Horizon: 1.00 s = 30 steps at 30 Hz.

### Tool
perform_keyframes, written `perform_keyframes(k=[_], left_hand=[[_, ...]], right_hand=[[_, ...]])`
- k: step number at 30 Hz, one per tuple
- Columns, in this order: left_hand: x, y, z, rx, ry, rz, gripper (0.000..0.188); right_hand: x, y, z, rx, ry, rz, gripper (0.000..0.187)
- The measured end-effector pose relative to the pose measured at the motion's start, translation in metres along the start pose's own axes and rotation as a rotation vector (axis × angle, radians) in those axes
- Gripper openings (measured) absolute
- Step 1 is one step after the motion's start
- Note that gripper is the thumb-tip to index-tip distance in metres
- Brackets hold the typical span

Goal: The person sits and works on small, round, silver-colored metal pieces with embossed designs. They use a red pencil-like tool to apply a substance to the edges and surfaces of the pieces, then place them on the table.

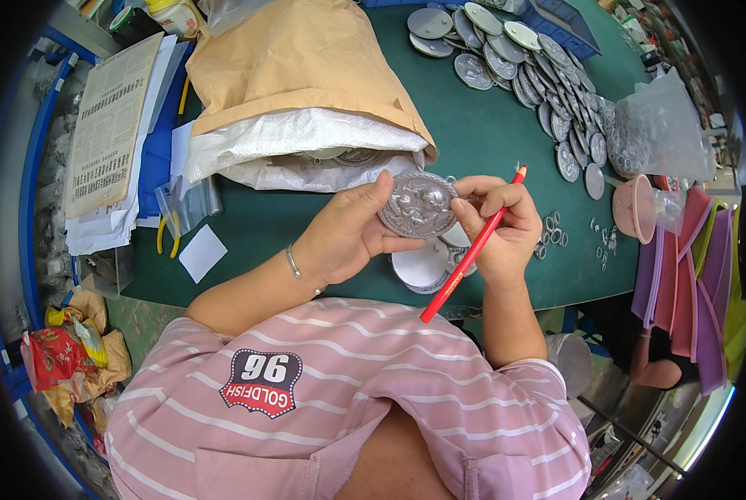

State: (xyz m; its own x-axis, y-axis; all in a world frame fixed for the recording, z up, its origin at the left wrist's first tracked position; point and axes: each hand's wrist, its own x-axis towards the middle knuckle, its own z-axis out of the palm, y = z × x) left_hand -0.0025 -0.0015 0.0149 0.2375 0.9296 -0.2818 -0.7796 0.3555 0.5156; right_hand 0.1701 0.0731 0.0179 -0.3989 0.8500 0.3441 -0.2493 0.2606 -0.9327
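A round silver-grey medal (419, 205) with a raised relief is held up over the near edge of the table. My left hand (346, 227) grips its left side between thumb and fingers. At its right rim, the thumb and fingertips of my right hand (504, 227) pinch near a small loop. That same hand also holds a red pencil (464, 265), slanting down to the left across the palm. Beneath the medal, other round discs (419, 267) lie on the green table, partly covered by my hands. Just beyond, a brown paper sack (306, 71) with a white lining gapes toward me, with more medals inside.
Many medals (548, 87) lie heaped at the far right, near a blue bin (563, 23) and a clear bag (664, 125). Small metal rings (551, 237) and a pink cup (633, 210) sit at right. Papers (110, 133), yellow-handled pliers (173, 237) and a white square (202, 253) lie left.
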Motion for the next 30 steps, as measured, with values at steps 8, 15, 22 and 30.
perform_keyframes(k=[8, 15, 22, 30], left_hand=[[0.009, -0.01, -0.021, -0.023, -0.123, -0.176, 0.042], [0.002, 0.0, -0.018, 0.07, 0.116, 0.217, 0.029], [-0.009, 0.001, -0.025, 0.102, 0.213, 0.074, 0.03], [0.011, 0.058, -0.058, -0.247, 0.3, 0.814, 0.032]], right_hand=[[0.008, 0.0, -0.002, -0.141, -0.254, -0.305, 0.027], [0.003, 0.006, -0.008, 0.09, -0.037, 0.196, 0.018], [0.005, 0.002, -0.012, 0.081, -0.11, 0.439, 0.025], [0.091, 0.054, -0.077, -0.422, 0.088, 0.122, 0.028]])
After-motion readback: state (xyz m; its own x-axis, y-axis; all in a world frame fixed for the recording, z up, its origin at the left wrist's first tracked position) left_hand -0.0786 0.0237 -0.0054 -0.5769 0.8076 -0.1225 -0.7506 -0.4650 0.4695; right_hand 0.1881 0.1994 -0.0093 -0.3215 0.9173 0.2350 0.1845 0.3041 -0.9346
